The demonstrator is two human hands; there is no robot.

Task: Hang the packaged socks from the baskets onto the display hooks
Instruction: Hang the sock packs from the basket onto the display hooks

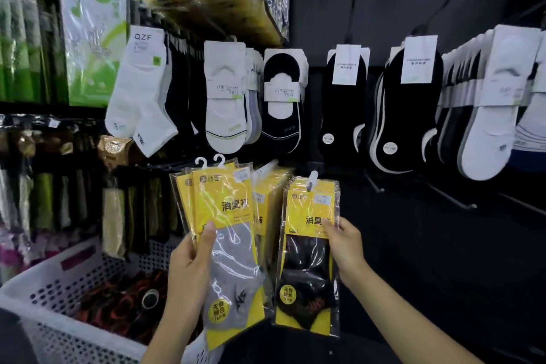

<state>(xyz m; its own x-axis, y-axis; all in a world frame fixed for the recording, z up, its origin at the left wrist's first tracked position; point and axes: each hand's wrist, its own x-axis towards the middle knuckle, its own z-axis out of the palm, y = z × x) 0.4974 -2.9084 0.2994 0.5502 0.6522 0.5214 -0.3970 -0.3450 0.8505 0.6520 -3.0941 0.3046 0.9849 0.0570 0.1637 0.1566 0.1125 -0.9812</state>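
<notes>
- Nearest, the left hand (189, 269) has its grip closed around the grey packs (233, 216), thumb on the front. Two hangers show on top, so I judge at least two packs.
- The right hand (345, 248) grips the black pack (307, 260) by its right edge, raised just beside the hanging yellow packs (267, 195).
- Risk: the film looks slippery, so the grey packs may slide down toward the basket (44, 289). The small hanger (313, 179) may also miss its hook.
- Hard to see: whether this hanger sits on a hook; dark wall hides it. The basket is cut off.
</notes>
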